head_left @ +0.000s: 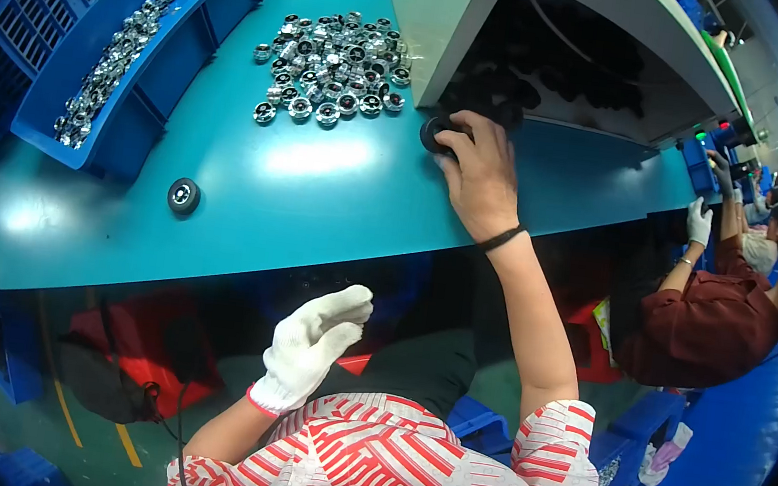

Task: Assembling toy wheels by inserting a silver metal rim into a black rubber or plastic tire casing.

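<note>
Near the middle of the frame, a black wheel [431,135] is held by the bare right hand [484,179], with its fingers closed on the wheel. A black band [503,239] is worn on that wrist. Whether the wheel is touching the blue-green bench [228,143] cannot be told. Just behind it, at the upper right, a big pale box [433,27] is seen with its dark mouth open, and the dark shapes inside are too dim to be named.

At the lower middle, the left hand [303,344] is covered by a white glove [282,383] and held over the lap. Its fingers are let go and a little bent, with the thumb set apart.

Near the top middle, a pile of shiny silver parts [332,69] is spread on the bench. At the upper left, more silver bits [128,45] are kept in a long blue bin [162,88]. Below the bin, another wheel [183,197], black with a silver middle, is left by itself. At the right, a dark red shirt [711,323] is worn by a co-worker.
</note>
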{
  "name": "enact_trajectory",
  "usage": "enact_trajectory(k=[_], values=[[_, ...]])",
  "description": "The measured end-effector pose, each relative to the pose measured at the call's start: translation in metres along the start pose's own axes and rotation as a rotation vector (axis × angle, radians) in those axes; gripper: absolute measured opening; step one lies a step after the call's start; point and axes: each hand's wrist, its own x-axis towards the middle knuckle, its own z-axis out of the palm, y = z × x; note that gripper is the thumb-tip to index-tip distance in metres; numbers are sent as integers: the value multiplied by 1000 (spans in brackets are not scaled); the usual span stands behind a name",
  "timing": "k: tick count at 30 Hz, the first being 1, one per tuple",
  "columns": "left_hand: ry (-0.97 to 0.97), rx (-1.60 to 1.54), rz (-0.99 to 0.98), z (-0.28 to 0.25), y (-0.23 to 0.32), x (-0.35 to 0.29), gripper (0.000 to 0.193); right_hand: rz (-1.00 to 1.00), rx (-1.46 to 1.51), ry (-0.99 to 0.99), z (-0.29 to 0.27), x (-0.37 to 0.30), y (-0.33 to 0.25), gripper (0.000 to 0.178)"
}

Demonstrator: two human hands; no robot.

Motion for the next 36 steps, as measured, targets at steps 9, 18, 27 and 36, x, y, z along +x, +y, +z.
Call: enact_trajectory(k=[9,18,27,36], values=[[138,-164,238,-7,16,7,57,83,970,-734,-17,-37,-91,27],[100,-432,54,-39,15,-3,41,5,446,-257,24,22,-84,23],[52,-609,31,-43,21,-14,52,-216,-7,-19,78,62,-60,16],[41,-712,-33,-45,7,-25,50,271,918,-380,11,-31,-124,19]])
